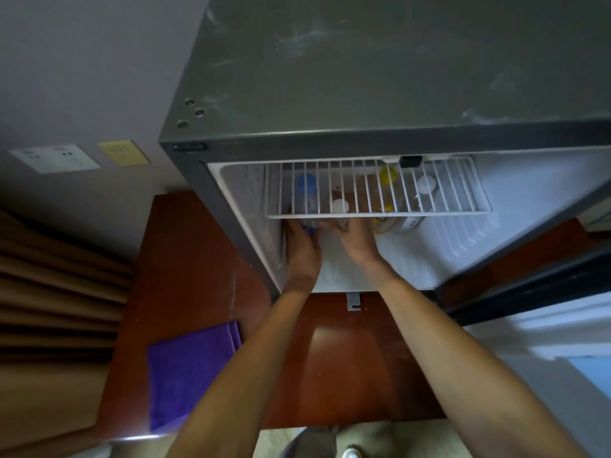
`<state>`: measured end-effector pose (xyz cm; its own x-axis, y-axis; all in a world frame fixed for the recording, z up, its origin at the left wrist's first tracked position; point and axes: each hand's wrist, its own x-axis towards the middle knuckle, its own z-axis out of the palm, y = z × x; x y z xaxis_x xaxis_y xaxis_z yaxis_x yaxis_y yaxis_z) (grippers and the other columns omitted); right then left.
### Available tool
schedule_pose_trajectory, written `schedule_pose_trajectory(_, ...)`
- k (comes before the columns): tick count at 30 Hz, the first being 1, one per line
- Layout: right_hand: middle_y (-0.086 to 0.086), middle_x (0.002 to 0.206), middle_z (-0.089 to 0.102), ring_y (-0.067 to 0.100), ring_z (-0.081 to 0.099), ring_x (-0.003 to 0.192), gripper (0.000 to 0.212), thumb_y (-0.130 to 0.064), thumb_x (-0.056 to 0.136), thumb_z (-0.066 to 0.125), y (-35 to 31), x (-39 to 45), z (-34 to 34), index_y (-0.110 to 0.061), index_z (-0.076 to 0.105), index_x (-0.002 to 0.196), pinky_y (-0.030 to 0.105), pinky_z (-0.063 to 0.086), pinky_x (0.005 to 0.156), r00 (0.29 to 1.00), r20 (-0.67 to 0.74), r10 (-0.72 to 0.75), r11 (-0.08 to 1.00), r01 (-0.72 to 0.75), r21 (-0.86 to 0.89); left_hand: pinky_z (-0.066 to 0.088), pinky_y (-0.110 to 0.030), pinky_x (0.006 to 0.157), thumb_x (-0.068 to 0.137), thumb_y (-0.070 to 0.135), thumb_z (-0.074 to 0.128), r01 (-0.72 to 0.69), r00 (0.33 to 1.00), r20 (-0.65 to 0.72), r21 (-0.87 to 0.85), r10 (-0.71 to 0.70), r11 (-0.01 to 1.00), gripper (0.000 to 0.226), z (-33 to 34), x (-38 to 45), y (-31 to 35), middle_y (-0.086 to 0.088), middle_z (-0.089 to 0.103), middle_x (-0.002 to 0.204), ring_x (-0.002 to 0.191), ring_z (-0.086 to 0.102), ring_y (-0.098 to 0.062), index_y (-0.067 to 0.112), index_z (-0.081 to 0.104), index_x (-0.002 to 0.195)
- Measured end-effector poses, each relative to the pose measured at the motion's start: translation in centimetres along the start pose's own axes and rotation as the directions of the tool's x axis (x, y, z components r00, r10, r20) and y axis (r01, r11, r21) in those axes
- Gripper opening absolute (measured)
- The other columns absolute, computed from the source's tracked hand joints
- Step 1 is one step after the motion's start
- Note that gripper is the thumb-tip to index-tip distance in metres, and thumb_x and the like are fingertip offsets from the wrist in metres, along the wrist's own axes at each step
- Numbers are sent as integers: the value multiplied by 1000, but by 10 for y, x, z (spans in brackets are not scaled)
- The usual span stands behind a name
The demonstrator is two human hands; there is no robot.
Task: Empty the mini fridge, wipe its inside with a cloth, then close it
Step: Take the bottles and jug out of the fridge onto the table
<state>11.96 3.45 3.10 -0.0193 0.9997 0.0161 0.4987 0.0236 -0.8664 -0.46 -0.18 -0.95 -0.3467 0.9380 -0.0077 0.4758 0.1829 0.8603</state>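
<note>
The clear plastic bottle with a blue cap (305, 196) stands at the left of the open grey mini fridge (380, 77), under the white wire shelf (373, 186). It is probably light, smooth and maybe slippery with cold; its body is the place to hold. The left hand (302, 249) curls round its base; the right hand (355, 239) closes on a white-capped bottle (340, 206) beside it. A folded purple cloth (191, 371) lies on the red-brown surface (340, 358).

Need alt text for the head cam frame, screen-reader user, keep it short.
Seen from above, a person's left hand and right hand reach into an open mini fridge, grasping bottles under its white wire shelf; more bottles stand behind. A folded purple cloth lies on the red-brown surface to the left.
</note>
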Motion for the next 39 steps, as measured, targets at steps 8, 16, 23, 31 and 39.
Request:
schedule_pose_trajectory(8,3,135,59,22,57,131,45,-58,103,58,16,-44,-26,-24,56,132,55,40,119,997,-47,-61,987,67,146,42,-41,126,100,40,77,64,988,149,-178,-37,982,83,-33,-57,10,-9,47,165,151,49,-24,15,29,164)
schedule_pose_trajectory(16,3,155,50,26,53,139,65,-65,106,40,25,-119,-49,-21,44,152,51,44,118,906,60,419,720,-371,586,52,-29,104,107,42,66,242,959,233,-368,-163,898,39,-47,-130,3,12,67,127,114,69,-4,30,47,138)
schedule_pose_trajectory(23,15,113,73,33,76,102,101,-69,50,97,40,-187,-21,-10,60,123,51,62,93,826,226,516,630,-545,553,55,-11,85,111,47,57,327,932,272,-345,-240,880,40,-59,-214,-8,2,68,128,100,69,13,25,51,143)
schedule_pose_trajectory(31,-1,138,69,17,64,130,113,-64,38,104,50,-281,-3,-23,63,135,46,49,116,767,573,289,776,-538,329,48,-26,99,112,48,51,398,917,195,-390,-348,830,36,-103,-309,-38,15,60,136,112,59,11,31,44,143)
schedule_pose_trajectory(39,0,135,68,11,66,124,68,-70,81,76,9,-301,39,-21,63,127,36,58,101,810,542,223,860,-425,281,49,-10,88,113,35,56,405,902,69,-474,-425,782,15,-160,-322,-73,14,65,120,110,64,12,33,58,128)
